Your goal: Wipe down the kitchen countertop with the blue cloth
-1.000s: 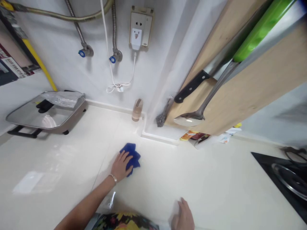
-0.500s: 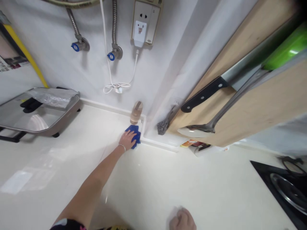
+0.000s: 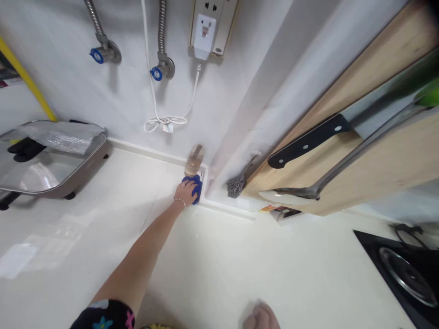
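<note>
My left hand (image 3: pixel 187 191) presses a blue cloth (image 3: pixel 196 185) onto the white countertop (image 3: pixel 219 256), in the corner where the raised edging meets the wall. Its fingers lie over the cloth and grip it. Right behind the cloth stands a small brownish clear bottle or cup (image 3: pixel 194 161), close to the wall; its exact kind is unclear. At the bottom of the view my right hand (image 3: pixel 262 316) rests on the counter with fingers curled into a fist, partly cut off by the frame.
An electric pan (image 3: pixel 65 178) with a glass lid stands at left. Above hang a white cord (image 3: pixel 195 93) and two valves (image 3: pixel 163 71). A wooden board (image 3: pixel 384 169) with a knife (image 3: pixel 308 141) and ladle (image 3: pixel 329 176) juts in at right, past a steel scrubber (image 3: pixel 236 186). A black stove (image 3: pixel 394 269) sits lower right.
My left hand has slid the blue cloth slightly right and farther back, nearer the bottle or cup. The view has shifted a little. My right hand has stayed nearly in place.
</note>
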Motion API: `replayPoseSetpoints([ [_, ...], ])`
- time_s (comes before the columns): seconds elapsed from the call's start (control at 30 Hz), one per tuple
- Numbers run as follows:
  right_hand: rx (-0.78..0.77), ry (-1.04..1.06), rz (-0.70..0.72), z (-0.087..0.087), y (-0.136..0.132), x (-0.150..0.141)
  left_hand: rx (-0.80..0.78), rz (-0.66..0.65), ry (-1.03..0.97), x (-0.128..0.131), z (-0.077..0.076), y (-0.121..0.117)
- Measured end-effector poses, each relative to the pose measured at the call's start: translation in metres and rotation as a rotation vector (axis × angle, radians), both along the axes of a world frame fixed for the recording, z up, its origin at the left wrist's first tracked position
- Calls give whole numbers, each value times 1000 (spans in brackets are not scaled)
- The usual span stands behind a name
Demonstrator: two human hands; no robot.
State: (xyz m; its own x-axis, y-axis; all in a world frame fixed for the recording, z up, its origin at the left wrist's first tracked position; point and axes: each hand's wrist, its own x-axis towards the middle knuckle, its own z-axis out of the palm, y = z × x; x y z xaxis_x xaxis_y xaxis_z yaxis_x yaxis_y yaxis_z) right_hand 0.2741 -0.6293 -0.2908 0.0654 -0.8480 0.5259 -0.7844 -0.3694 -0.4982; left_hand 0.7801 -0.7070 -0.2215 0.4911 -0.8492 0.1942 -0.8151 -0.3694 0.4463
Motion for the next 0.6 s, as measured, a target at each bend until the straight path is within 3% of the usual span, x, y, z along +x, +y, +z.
replayPoseSetpoints([
  [0.1, 14, 47, 22, 9, 4, 4, 8, -8, -1, -12, 2, 21],
  [0.3, 28, 195, 85, 14, 23, 5, 21, -64, -19, -56, 4, 87],
  [0.43, -42, 263, 90, 16, 25, 8, 11, -138, -23, -102, 5, 121],
  [0.6, -52, 227, 87, 19, 23, 12, 10, -311, 53, -175, 3, 146],
])
